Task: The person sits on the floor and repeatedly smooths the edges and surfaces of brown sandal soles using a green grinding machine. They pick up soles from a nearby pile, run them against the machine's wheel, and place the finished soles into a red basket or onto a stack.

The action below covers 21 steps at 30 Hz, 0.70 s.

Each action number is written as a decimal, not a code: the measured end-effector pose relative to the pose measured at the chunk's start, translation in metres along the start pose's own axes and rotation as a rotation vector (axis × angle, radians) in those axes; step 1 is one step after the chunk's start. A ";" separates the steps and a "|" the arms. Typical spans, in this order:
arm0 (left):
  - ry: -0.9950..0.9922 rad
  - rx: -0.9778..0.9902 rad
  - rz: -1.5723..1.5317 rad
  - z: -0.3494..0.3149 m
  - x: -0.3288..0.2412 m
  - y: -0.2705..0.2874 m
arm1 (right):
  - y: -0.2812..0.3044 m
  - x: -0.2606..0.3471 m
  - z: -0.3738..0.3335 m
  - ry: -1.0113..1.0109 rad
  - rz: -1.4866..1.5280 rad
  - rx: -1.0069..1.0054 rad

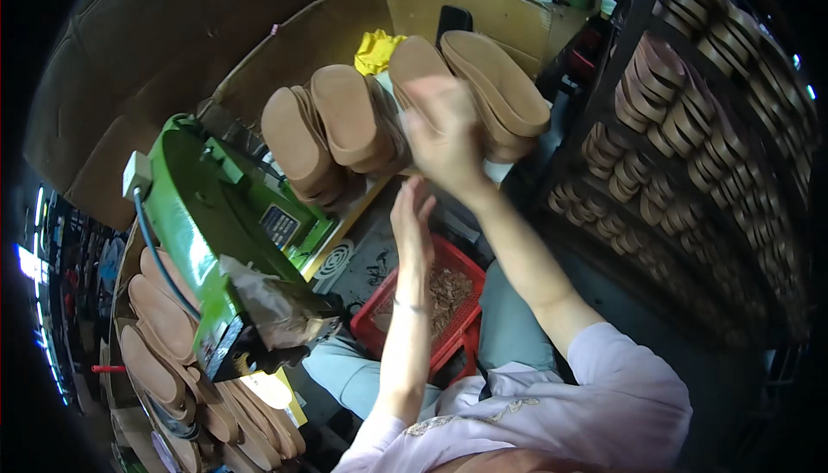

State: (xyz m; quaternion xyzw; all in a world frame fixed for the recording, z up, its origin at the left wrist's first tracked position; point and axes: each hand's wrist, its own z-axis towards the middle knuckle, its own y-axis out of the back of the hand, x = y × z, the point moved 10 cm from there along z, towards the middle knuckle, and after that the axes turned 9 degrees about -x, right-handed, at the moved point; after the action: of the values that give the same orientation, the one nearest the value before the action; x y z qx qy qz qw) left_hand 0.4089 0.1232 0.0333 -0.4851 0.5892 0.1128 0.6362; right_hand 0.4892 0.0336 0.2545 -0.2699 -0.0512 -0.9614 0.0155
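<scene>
The sole [417, 59] is judged light and firm, best gripped by its sides; the left hand [412, 225] is loosely spread; the right hand's [445, 132] blurred grip cannot be told.

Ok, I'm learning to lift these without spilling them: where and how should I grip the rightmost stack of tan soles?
Probably around the rounded near end, coming from the person's right: the rightmost stack of tan soles has that end toward the person and its right edge exposed, while its left side sits close to the neighbouring stack, where the right hand is.
</scene>
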 end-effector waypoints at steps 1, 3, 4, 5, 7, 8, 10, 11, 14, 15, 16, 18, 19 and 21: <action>-0.010 0.008 0.043 0.013 -0.002 -0.015 | 0.050 -0.013 0.013 0.052 0.001 -0.182; -0.043 0.066 0.111 0.035 -0.011 -0.049 | 0.132 -0.092 0.025 -0.171 -0.111 -0.389; -0.060 0.136 0.126 0.044 -0.012 -0.075 | 0.157 -0.149 0.025 -0.376 0.077 -0.418; -0.035 0.178 0.091 0.054 -0.007 -0.099 | 0.176 -0.212 0.020 -0.479 0.027 -0.349; -0.050 0.195 0.011 0.088 -0.009 -0.100 | 0.125 -0.277 -0.025 -0.908 0.240 0.020; 0.078 0.225 -0.102 0.110 0.004 -0.092 | 0.094 -0.281 -0.044 -1.091 0.467 0.164; 0.134 0.292 -0.066 0.112 0.000 -0.107 | 0.075 -0.264 -0.047 -1.144 0.540 0.208; 0.156 0.297 -0.064 0.116 0.003 -0.107 | 0.068 -0.255 -0.041 -1.161 0.624 0.296; 0.094 0.233 0.078 0.092 0.000 -0.134 | 0.066 -0.311 -0.059 -1.377 0.618 0.360; 0.095 0.240 0.079 0.093 0.006 -0.131 | 0.063 -0.309 -0.068 -1.430 0.643 0.391; 0.071 0.231 0.080 0.100 0.002 -0.117 | 0.053 -0.281 -0.055 -1.329 0.754 0.379; 0.060 0.228 0.074 0.099 -0.002 -0.103 | 0.052 -0.251 -0.053 -1.305 0.788 0.366; 0.074 0.243 0.069 0.091 0.000 -0.107 | 0.061 -0.250 -0.057 -1.301 0.792 0.353; 0.129 0.291 0.033 0.070 0.006 -0.112 | 0.078 -0.247 -0.065 -1.291 0.803 0.323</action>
State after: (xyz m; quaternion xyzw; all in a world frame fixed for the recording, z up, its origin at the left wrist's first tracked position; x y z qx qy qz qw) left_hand 0.5355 0.1163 0.0713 -0.3846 0.6468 0.0054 0.6586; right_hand 0.6705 -0.0503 0.0779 -0.7686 -0.0880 -0.5151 0.3690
